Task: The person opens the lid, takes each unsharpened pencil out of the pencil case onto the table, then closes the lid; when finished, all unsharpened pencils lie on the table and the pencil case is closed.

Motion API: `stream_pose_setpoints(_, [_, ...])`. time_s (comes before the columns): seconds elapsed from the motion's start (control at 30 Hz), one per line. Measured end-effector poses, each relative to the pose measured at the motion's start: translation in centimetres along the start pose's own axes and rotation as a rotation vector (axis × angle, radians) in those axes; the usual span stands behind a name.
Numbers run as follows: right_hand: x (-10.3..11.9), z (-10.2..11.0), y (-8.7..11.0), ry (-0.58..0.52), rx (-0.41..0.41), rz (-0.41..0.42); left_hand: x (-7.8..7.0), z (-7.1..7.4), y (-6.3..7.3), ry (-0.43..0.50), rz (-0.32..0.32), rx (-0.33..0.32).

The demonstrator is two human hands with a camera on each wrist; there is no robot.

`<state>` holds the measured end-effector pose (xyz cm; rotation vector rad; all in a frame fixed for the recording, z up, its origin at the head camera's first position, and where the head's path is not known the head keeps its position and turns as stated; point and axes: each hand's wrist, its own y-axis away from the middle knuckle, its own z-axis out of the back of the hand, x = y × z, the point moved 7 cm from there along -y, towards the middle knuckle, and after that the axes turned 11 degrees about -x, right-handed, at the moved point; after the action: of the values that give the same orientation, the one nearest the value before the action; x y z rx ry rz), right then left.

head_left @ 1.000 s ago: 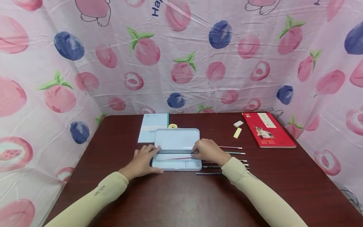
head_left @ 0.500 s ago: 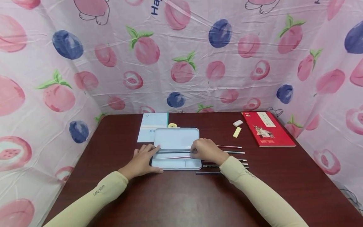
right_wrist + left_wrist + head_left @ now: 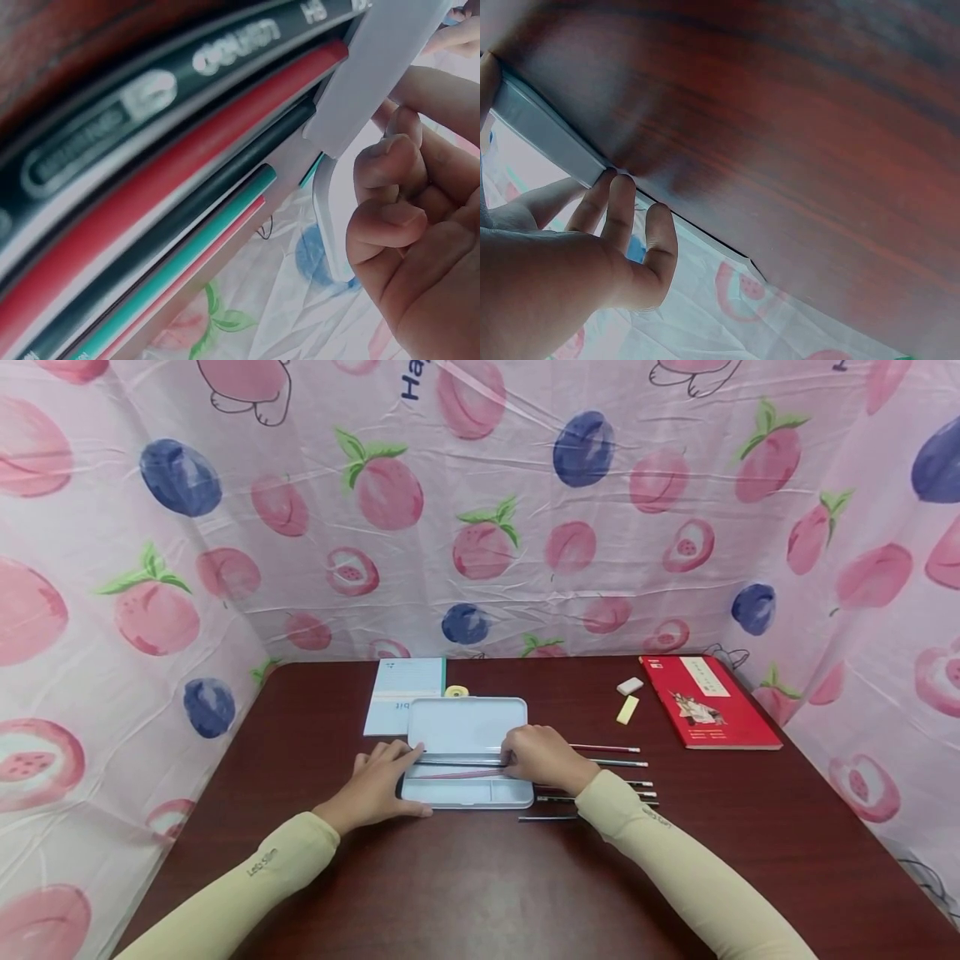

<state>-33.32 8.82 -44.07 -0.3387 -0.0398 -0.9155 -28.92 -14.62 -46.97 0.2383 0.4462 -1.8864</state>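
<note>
A pale blue pencil case (image 3: 450,792) lies with its lid (image 3: 467,727) raised at the middle of the table. My left hand (image 3: 375,785) holds its left end, thumb along the front edge and index finger near the hinge. My right hand (image 3: 546,758) is over the case's right part, with curled fingers pinching a slim red pencil (image 3: 457,773) that lies slanting in the long compartment. The fingertips hide that pencil's right end. In the right wrist view, the curled fingers (image 3: 386,225) are beside the white case wall (image 3: 367,82).
Several pencils (image 3: 617,763) lie right of the case, partly under my right forearm. Beyond them are a white eraser (image 3: 630,686), a yellow block (image 3: 627,710) and a red book (image 3: 708,703). Behind the case are a light blue notebook (image 3: 405,693) and a yellow tape roll (image 3: 456,692).
My right hand has shifted slightly left over the case, and the red pencil in the compartment sits a little differently. The left hand and the case have stayed in place.
</note>
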Motion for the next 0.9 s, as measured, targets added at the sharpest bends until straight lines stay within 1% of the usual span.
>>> stream_pose_setpoints(0.3, [-0.23,-0.18,-0.26,-0.034,0.052,-0.024,0.01,0.05,-0.03,-0.001,-0.002,0.001])
stream_pose_setpoints(0.43, [-0.27,-0.2,-0.31,-0.033,0.076,-0.028,0.08,-0.06,-0.06,-0.003,0.0,0.004])
stream_pose_setpoints(0.63, [-0.15,-0.02,-0.37,-0.017,0.089,-0.024,0.11,-0.08,-0.07,0.0,-0.004,0.0])
stream_pose_setpoints(0.9, [-0.44,-0.09,-0.43,-0.07,0.135,-0.076,0.1,-0.17,0.06,0.003,-0.011,0.0])
